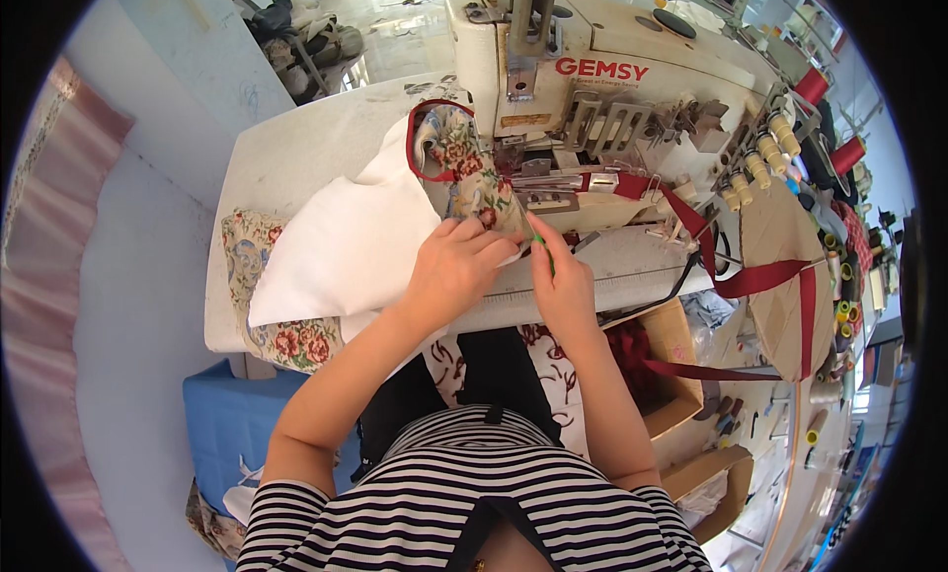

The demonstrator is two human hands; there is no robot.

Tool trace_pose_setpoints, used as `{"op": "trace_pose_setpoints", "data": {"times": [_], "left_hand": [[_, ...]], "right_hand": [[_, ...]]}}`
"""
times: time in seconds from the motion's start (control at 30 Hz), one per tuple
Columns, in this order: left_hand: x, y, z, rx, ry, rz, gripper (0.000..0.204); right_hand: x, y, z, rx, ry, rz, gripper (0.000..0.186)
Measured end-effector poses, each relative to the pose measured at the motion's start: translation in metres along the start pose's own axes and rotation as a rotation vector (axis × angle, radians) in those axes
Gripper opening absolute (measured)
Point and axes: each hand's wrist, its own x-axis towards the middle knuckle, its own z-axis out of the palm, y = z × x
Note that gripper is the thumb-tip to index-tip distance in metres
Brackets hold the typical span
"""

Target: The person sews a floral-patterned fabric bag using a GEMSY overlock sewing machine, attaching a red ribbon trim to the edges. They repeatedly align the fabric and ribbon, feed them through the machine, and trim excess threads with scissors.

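My left hand (456,274) is closed on the near edge of a floral fabric piece (462,155), its fingers bent over the cloth. That piece has a dark red bound edge and runs up to the sewing machine's (632,103) needle area. White fabric (346,241) spreads from it to the left, over more floral cloth (296,343). Just right of the left fingertips, my right hand (565,288) pinches a slim tool with a green handle (539,240). Its thin tip points toward the cloth edge; its exact kind is unclear.
Dark red binding tape (760,279) runs from the machine's folder guide round a cardboard piece (780,227) at the right. Cream thread cones (768,157) stand behind it. Below the white table (267,148) are an open box (681,345) and blue cloth (232,414).
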Motion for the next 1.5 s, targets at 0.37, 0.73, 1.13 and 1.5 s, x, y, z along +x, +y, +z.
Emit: {"op": "trace_pose_setpoints", "data": {"times": [0.37,0.73,1.13,1.5], "left_hand": [[0.005,-0.003,-0.003,-0.023,-0.019,-0.016,0.023],[0.005,-0.005,-0.004,-0.004,-0.006,-0.004,0.023],[0.008,-0.006,-0.005,-0.031,-0.014,-0.031,0.024],[0.009,-0.009,-0.005,-0.060,-0.006,-0.027,0.027]], "right_hand": [[0.007,-0.001,0.001,0.022,0.000,0.021,0.031],[0.017,-0.006,0.002,-0.135,-0.042,-0.078,0.029],[0.017,-0.009,0.000,-0.335,0.002,-0.063,0.029],[0.021,-0.017,0.000,-0.282,-0.001,-0.120,0.029]]}}
